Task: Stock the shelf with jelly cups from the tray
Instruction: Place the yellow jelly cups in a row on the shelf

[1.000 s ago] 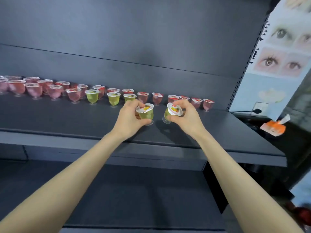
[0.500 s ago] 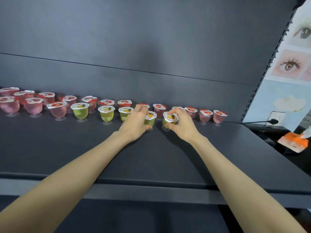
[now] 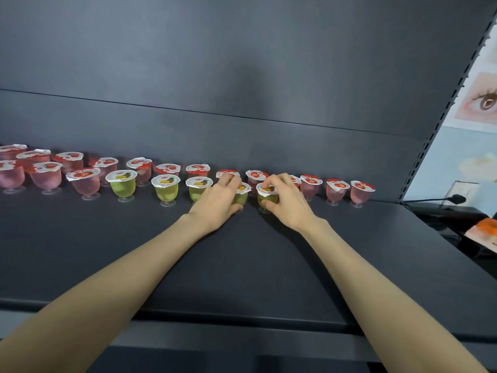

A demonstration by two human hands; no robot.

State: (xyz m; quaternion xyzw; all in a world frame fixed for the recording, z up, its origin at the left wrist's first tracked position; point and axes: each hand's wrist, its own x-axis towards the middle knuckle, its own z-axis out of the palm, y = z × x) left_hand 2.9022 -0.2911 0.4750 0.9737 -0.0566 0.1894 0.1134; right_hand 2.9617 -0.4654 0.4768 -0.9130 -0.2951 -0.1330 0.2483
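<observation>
Two green jelly cups stand side by side on the dark shelf (image 3: pixel 242 265). My left hand (image 3: pixel 217 200) grips the left one (image 3: pixel 242 195). My right hand (image 3: pixel 285 200) holds the right one (image 3: pixel 265 196) by its lid and side. Both cups sit upright in the front row, just right of three other green cups (image 3: pixel 166 188). Behind them runs a row of pink cups (image 3: pixel 310 185) with red lids. The tray is out of view.
Several more pink cups (image 3: pixel 45 176) crowd the shelf's far left. The shelf's back panel (image 3: pixel 242 90) rises close behind the rows. A perforated upright (image 3: pixel 430 146) bounds the shelf on the right, with a cable (image 3: pixel 454 198) and an orange packet (image 3: pixel 484 232) beyond it.
Both hands have carried their green cups forward from the shelf's front part and set them down in line with the other green cups. The fingers still hold them.
</observation>
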